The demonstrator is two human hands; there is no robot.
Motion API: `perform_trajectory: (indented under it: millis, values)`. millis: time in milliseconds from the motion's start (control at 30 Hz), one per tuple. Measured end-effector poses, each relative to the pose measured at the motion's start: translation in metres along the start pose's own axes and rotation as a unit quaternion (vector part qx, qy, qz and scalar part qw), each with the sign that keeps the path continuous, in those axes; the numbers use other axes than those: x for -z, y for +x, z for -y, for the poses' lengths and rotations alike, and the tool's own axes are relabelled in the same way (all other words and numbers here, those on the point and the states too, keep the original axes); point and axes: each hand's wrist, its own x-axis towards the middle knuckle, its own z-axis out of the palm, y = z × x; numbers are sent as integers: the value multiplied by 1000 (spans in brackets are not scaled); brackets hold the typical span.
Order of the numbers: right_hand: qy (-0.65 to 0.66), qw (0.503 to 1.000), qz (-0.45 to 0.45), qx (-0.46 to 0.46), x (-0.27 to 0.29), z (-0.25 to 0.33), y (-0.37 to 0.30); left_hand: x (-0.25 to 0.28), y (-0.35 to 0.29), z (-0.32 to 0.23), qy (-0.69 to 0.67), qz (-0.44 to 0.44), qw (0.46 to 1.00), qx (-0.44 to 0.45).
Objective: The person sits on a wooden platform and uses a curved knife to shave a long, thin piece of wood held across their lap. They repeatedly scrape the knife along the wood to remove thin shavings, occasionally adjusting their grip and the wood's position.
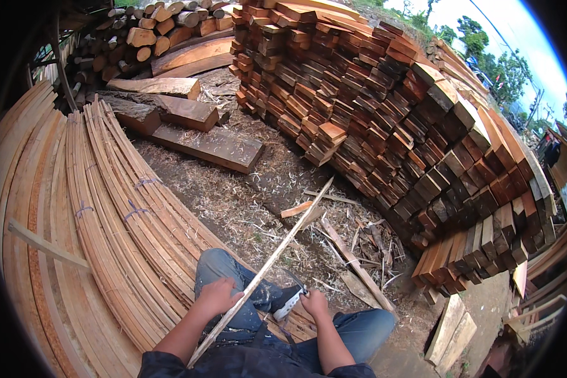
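A long, pale wooden strip [277, 252] slants across my lap, from beside my left forearm up towards the big timber stack. My left hand [217, 297] is over my left knee, its fingers curled against the strip's left edge; some fingertips are hidden. To the right of the strip, my right hand [315, 303] is closed around the dark handle of a knife [294, 278]. The thin blade points up and to the left, apart from the strip. Beneath the knife shows a dark shoe with a white sole [288, 303].
Bundled thin wooden strips [132, 208] spread along the left, under my legs. A tall stack of sawn timber [384, 120] fills the right. Heavy beams [201, 142] and logs [164, 25] lie farther back. Shavings and offcuts [353, 258] cover the ground ahead.
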Motion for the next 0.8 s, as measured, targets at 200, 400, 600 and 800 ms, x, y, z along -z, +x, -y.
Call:
perform_trajectory:
  millis: [200,400,600,800]
  values:
    - [189,976,-106,-9,76,-32,-34,-10,45,-42,-55,18,986,-155]
    - [437,882,-94,-152,93,-50,-47,-22,101,-15,-61,-49,987,-137]
    - [220,966,-109,-80,74,-48,-21,-92,159,66,-16,-209,973,-97]
    - [243,963,-106,-50,61,-42,-10,-103,124,42,170,-175,965,-96]
